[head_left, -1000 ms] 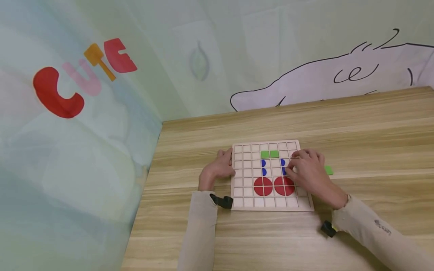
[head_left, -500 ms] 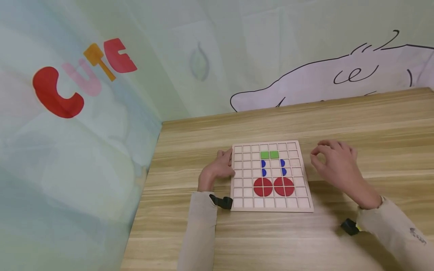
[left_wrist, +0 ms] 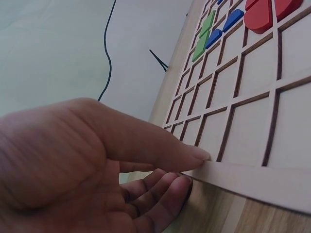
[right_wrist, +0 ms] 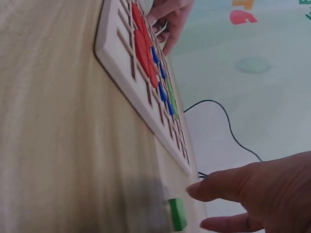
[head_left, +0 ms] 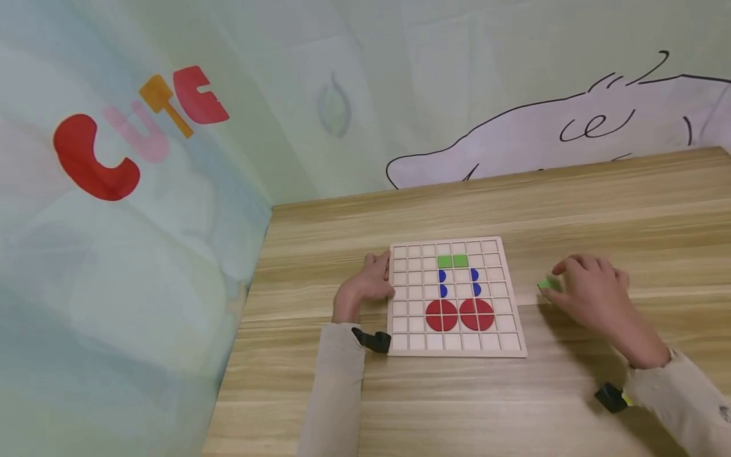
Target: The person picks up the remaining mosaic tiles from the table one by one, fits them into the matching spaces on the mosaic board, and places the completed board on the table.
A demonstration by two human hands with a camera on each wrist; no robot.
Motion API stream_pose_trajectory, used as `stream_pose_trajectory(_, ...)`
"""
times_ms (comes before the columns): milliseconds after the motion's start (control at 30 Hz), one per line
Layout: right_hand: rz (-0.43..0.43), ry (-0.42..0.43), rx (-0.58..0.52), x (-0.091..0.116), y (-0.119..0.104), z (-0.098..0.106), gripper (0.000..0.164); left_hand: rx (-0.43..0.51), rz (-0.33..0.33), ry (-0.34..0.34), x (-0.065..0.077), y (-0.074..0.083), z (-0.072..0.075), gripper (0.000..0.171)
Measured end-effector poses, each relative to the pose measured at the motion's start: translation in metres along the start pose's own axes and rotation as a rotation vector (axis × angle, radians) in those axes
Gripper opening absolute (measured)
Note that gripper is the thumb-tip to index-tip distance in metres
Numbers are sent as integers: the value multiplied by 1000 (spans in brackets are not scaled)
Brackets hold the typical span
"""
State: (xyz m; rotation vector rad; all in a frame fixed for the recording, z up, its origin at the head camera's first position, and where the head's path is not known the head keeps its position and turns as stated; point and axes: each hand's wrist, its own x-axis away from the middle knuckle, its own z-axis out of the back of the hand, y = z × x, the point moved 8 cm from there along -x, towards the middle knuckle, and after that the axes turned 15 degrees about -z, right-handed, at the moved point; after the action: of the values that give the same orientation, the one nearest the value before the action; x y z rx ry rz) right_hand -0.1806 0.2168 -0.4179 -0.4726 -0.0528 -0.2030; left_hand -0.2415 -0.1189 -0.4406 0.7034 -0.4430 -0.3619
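A wooden grid board (head_left: 408, 324) lies on the table. In its cells sit two green squares (head_left: 452, 261), several blue half-round pieces (head_left: 443, 291) and several red quarter-round pieces (head_left: 442, 315) that form two discs. My left hand (head_left: 365, 284) holds the board's left edge; in the left wrist view its thumb (left_wrist: 180, 153) rests on the rim, with the other fingers curled against the side below. Right of the board, my right hand (head_left: 594, 293) is at a loose green square (right_wrist: 178, 214). Its thumb and a finger are apart around the square, not gripping it.
Wood-grain table (head_left: 457, 406) extends around the board. A printed wall cloth (head_left: 342, 95) stands along the back and left sides, with the table's far edge against it. Small black cameras sit at both wrists, the right one (head_left: 611, 397) just over the table.
My right hand has moved away from the board's right side, further right to the loose green square, which it now partly covers. The left hand and the board's pieces have stayed in place.
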Motion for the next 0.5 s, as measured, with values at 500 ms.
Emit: stream_pose_trajectory(500, -5, -22, 11, 0, 10, -13, 43, -6, -1, 3, -1, -2, 0, 97)
